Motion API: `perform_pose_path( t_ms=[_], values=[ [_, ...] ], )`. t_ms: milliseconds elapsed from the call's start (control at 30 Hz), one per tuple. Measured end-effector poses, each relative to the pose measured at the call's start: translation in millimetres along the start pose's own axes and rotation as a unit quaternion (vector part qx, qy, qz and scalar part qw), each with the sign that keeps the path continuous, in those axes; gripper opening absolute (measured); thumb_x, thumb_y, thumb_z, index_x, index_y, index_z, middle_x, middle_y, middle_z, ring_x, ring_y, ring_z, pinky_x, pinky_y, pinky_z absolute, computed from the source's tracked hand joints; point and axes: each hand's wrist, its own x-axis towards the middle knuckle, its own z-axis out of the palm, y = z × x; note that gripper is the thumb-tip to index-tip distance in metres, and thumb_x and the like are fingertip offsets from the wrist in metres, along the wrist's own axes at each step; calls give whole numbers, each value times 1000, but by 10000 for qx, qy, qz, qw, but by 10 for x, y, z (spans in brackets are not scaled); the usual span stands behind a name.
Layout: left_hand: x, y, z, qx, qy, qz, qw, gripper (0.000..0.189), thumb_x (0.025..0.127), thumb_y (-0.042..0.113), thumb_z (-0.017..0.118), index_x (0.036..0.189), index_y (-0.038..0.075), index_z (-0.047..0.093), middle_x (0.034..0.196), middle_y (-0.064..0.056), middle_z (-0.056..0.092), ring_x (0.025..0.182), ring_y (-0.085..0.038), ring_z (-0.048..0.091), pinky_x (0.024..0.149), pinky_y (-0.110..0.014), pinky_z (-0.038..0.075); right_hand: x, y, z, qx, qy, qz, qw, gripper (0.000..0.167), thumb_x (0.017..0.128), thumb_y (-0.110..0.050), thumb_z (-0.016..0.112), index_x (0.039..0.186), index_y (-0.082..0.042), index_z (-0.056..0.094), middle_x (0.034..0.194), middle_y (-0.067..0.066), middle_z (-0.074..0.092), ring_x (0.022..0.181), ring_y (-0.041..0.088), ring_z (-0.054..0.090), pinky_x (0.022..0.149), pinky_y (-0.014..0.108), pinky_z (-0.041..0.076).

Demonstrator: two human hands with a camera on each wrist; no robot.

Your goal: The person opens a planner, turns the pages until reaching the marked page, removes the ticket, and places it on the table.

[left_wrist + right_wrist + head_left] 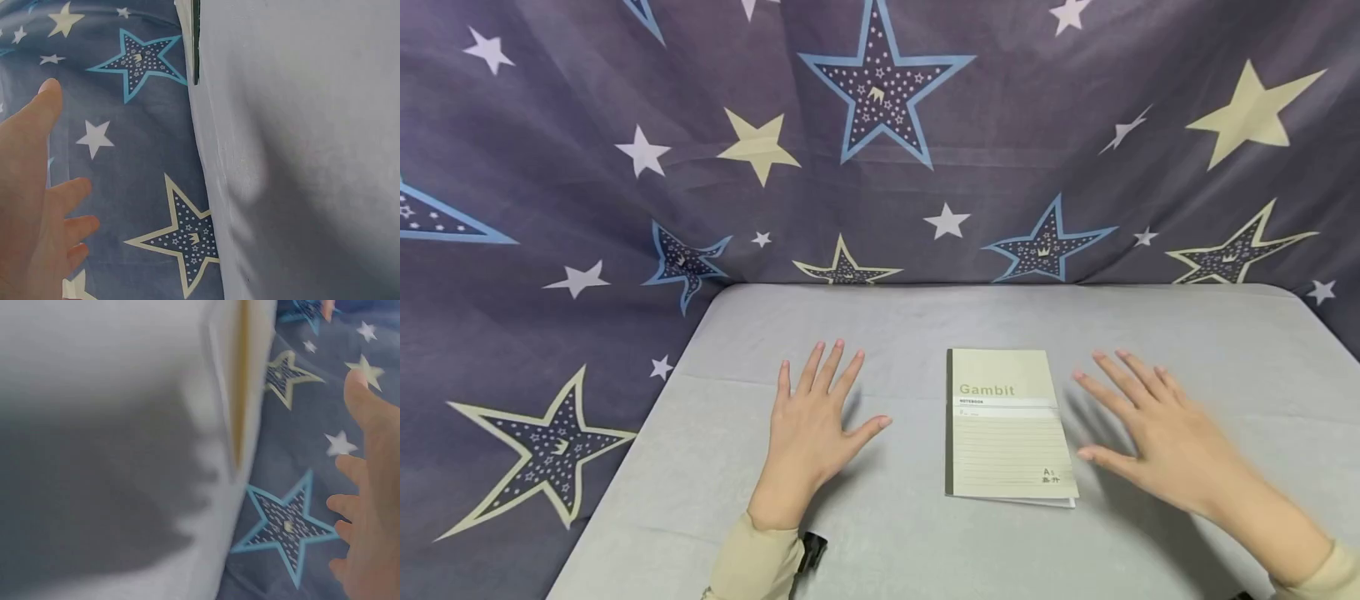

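Note:
A closed notebook point(1009, 450) with a pale cream cover, a dark spine on its left and the printed word Gambit lies flat on the table. To its left, my left hand point(811, 429) hovers over the cloth with fingers spread, holding nothing. My right hand point(1165, 437) is just past the notebook's right edge, its fingers straight and apart, and it too holds nothing. In the left wrist view the notebook's dark spine point(196, 44) shows at the top. The right wrist view catches the notebook's edge point(239, 394), blurred, near the table's far side.
A light grey cloth covers the table point(880, 333). Behind it and along the left hangs a dark curtain point(775, 217) printed with stars. A black wrist strap point(811, 552) shows at the left sleeve point(756, 558).

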Motion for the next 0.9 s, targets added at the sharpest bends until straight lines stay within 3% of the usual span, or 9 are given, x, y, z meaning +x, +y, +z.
perform_pose_path(
  t_ms=[367, 567, 767, 900],
  values=[
    [0, -5, 18, -207, -84, -17, 9997, 87, 87, 75, 50, 157, 26, 32, 163, -4, 25, 151, -26, 12, 119, -59, 5, -183, -243, 195, 344, 46, -306, 9989, 88, 80, -62, 71, 151, -17, 44, 159, 7, 33, 150, 22, 14, 122, 38, 0],
    [-5, -15, 46, -608, -570, -58, 9965, 85, 89, 74, 46, 158, 26, 29, 163, -4, 25, 151, -27, 14, 119, -59, 7, -251, -305, 285, 352, 77, -348, 9987, 90, 75, -65, 74, 149, -20, 47, 155, 8, 40, 149, 17, 17, 122, 33, 0],
    [-6, -24, 88, -1050, -1033, -44, 9891, 84, 90, 73, 46, 157, 25, 32, 160, -5, 30, 148, -29, 22, 117, -60, 16, -273, -315, 326, 382, 118, -239, 9989, 88, 74, -65, 76, 145, -19, 51, 149, 11, 46, 142, 28, 35, 121, 28, 0],
    [-20, -30, 107, -1240, -1219, -85, 9847, 83, 90, 73, 46, 156, 25, 33, 160, -5, 31, 148, -29, 24, 117, -59, 19, -253, -325, 330, 402, 183, -21, 9990, 86, 73, -59, 79, 143, -15, 53, 145, 12, 51, 132, 34, 45, 120, 35, 17]
  ],
)
